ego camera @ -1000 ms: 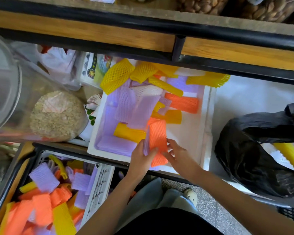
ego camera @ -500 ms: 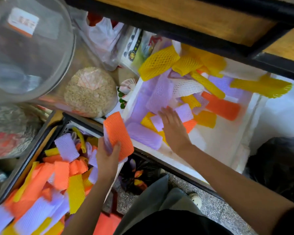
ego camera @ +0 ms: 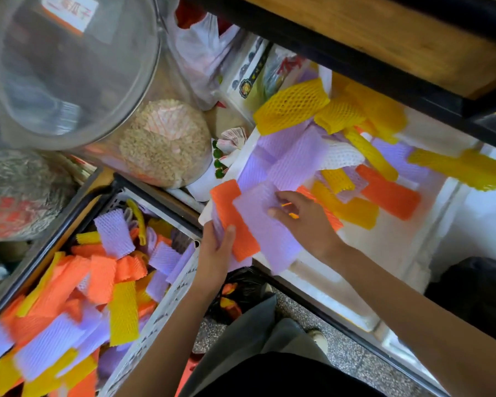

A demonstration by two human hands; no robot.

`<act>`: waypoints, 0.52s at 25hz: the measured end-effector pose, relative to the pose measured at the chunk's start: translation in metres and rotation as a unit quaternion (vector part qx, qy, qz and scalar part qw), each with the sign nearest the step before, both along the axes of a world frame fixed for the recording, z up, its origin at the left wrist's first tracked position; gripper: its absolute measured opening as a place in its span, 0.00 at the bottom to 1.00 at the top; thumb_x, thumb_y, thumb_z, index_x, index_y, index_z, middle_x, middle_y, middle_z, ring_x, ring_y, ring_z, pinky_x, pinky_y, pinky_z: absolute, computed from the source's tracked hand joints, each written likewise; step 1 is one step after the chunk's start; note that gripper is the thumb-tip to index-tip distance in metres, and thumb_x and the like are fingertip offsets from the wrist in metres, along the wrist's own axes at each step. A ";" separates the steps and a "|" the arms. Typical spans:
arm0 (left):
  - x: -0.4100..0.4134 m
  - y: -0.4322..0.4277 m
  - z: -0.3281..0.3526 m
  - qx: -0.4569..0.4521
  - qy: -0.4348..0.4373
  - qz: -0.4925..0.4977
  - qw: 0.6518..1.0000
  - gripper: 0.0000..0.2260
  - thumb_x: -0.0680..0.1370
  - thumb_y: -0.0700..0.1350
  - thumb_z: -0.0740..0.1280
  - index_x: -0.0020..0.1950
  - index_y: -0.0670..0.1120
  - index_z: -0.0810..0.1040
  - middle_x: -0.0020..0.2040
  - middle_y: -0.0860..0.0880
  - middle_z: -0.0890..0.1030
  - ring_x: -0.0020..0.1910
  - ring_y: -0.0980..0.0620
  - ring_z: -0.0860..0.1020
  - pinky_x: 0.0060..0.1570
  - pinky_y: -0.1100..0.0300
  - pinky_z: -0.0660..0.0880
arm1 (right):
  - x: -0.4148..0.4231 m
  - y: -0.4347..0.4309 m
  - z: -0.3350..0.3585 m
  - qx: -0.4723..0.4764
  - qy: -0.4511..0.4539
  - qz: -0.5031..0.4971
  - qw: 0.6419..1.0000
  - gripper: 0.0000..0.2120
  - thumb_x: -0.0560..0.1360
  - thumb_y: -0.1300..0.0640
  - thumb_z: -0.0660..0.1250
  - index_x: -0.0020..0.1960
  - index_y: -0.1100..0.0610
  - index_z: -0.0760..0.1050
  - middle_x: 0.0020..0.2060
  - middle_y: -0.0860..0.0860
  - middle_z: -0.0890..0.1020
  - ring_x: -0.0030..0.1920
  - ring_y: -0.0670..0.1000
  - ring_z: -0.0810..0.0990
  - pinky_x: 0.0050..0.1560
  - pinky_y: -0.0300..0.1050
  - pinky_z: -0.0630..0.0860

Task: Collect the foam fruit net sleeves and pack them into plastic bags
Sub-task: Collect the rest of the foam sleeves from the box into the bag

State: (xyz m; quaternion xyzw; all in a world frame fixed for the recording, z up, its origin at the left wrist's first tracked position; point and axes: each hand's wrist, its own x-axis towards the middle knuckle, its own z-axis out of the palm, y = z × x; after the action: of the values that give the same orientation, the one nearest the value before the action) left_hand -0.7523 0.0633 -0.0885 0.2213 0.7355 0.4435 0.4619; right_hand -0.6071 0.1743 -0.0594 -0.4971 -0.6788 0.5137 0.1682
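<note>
My left hand grips a small stack of foam sleeves, with an orange sleeve on top, at the near left corner of the white foam box. My right hand holds a purple sleeve and lays it over the orange one. Several more yellow, purple and orange sleeves lie loose in the box. A white slatted crate at the lower left is heaped with sleeves of the same colours.
A large clear jar with grain lies at the upper left beside white plastic bags. A black bag sits at the right edge. A wooden shelf with a black metal frame overhangs the box. Another black bag hangs below.
My left hand has brought the orange stack back up to the box corner. My right hand has picked up a purple sleeve and moved it left onto the stack.
</note>
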 end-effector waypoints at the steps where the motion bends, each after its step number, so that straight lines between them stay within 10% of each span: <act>1: 0.004 0.002 0.003 0.001 -0.033 0.002 0.999 0.08 0.80 0.51 0.61 0.48 0.47 0.69 0.44 0.46 0.72 0.46 0.50 0.72 0.46 0.57 0.70 | -0.008 -0.004 -0.002 -0.013 -0.010 0.014 1.000 0.16 0.75 0.57 0.69 0.60 0.61 0.75 0.52 0.50 0.78 0.47 0.48 0.76 0.46 0.30 0.68; 5: 0.006 0.000 0.009 0.030 -0.109 0.015 0.993 0.22 0.73 0.60 0.63 0.56 0.44 0.72 0.52 0.44 0.76 0.52 0.50 0.75 0.53 0.58 0.74 | -0.032 -0.017 -0.011 0.003 -0.040 0.037 0.999 0.17 0.77 0.54 0.66 0.63 0.62 0.73 0.56 0.54 0.77 0.53 0.50 0.76 0.48 0.32 0.66; 9: -0.016 -0.008 0.010 0.014 0.005 0.067 0.998 0.17 0.71 0.48 0.69 0.56 0.42 0.71 0.48 0.45 0.74 0.44 0.53 0.73 0.30 0.70 0.71 | -0.041 -0.021 -0.020 -0.030 0.010 0.059 0.998 0.18 0.79 0.57 0.62 0.68 0.60 0.69 0.62 0.54 0.75 0.60 0.48 0.74 0.57 0.31 0.67; 13: -0.048 -0.027 0.007 0.028 -0.017 0.167 0.985 0.11 0.76 0.41 0.69 0.55 0.43 0.73 0.48 0.50 0.79 0.46 0.53 0.77 0.39 0.60 0.75 | -0.035 -0.012 -0.054 -0.043 -0.109 0.185 0.976 0.30 0.76 0.50 0.66 0.73 0.59 0.60 0.70 0.54 0.67 0.70 0.52 0.66 0.67 0.43 0.63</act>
State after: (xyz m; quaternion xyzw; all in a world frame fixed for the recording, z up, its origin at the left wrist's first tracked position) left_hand -0.8005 0.0360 -0.0811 0.1003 0.7414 0.5384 0.3878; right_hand -0.6421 0.1623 -0.1132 -0.4226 -0.7504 0.5076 -0.0263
